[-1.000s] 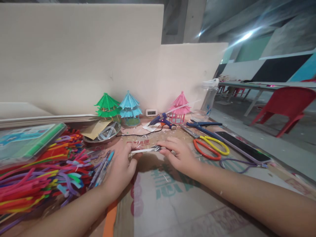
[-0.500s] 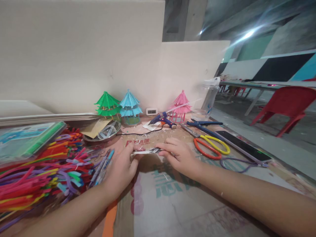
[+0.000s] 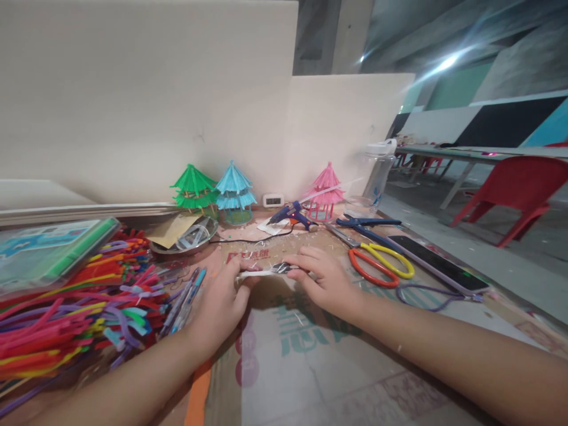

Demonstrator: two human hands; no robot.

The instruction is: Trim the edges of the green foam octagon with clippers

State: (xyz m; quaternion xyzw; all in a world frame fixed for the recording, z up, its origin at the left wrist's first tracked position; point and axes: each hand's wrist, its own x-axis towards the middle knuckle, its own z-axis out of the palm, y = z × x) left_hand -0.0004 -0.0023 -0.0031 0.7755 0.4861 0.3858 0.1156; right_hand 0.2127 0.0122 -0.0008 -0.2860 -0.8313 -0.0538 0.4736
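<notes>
Over the cardboard, my left hand [image 3: 223, 296] pinches one end of a thin white strip [image 3: 258, 273] between thumb and fingers. Its other end meets a small dark piece [image 3: 280, 268], which the thumb and fingertips of my right hand [image 3: 326, 281] grip. Whether strip and dark piece are joined I cannot tell, and their exact kind is too small and blurred to make out. Several pens [image 3: 189, 299] lie just left of my left hand. Scissors [image 3: 380, 260] with one yellow and one orange handle lie beyond my right forearm.
Loose colourful pipe cleaners [image 3: 66, 325] and a plastic case [image 3: 53, 254] fill the left side. Behind stand green [image 3: 194, 186], blue [image 3: 234, 189] and pink [image 3: 327, 189] little pavilions. A glue gun [image 3: 290, 214], pliers [image 3: 368, 221], phone [image 3: 437, 263] and bottle [image 3: 378, 177] lie or stand at the right.
Both hands keep their grip on the strip and the dark piece. My right hand has shifted very slightly to the right; everything else stays put.
</notes>
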